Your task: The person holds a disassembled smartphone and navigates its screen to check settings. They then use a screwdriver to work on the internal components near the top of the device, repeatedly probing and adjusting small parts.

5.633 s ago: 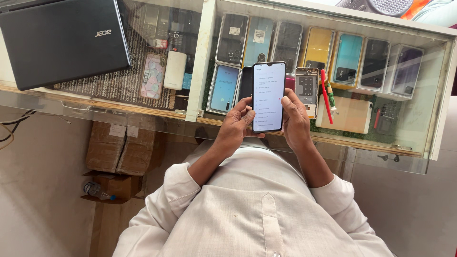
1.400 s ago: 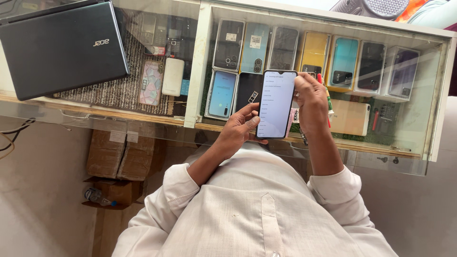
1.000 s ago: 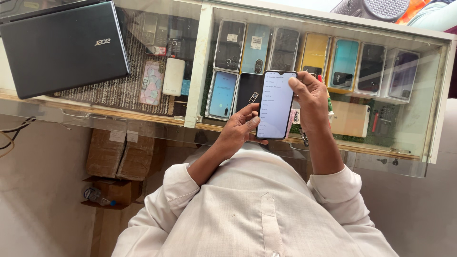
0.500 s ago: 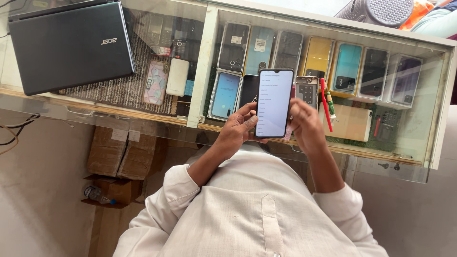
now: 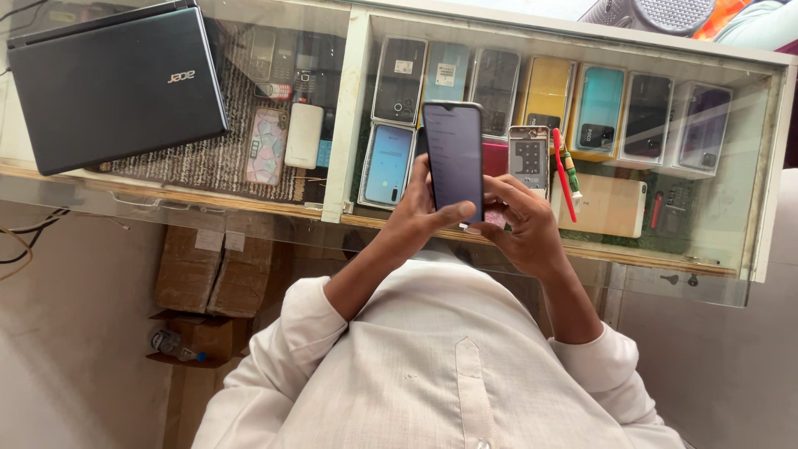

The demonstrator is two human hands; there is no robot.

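I hold a smartphone (image 5: 453, 158) upright over a glass display counter (image 5: 349, 125), its screen dim and facing me. My left hand (image 5: 420, 212) grips its left edge and lower corner, thumb across the bottom of the screen. My right hand (image 5: 519, 224) cups the lower right side, fingers behind and beside the phone. White sleeves cover both my arms. Under the glass, right behind the phone, lie boxed phones (image 5: 532, 96) in rows and a small keypad phone (image 5: 529, 156).
A closed black laptop (image 5: 112, 87) lies on the counter at the left. A red pen (image 5: 560, 170) and a tan box (image 5: 605, 204) sit inside the case at the right. Cardboard boxes (image 5: 216, 266) and cables (image 5: 25, 241) are on the floor below.
The phone screen has gone from bright white to dim. My right hand dropped from the phone's upper right edge to its lower right side. The phone now stands more upright.
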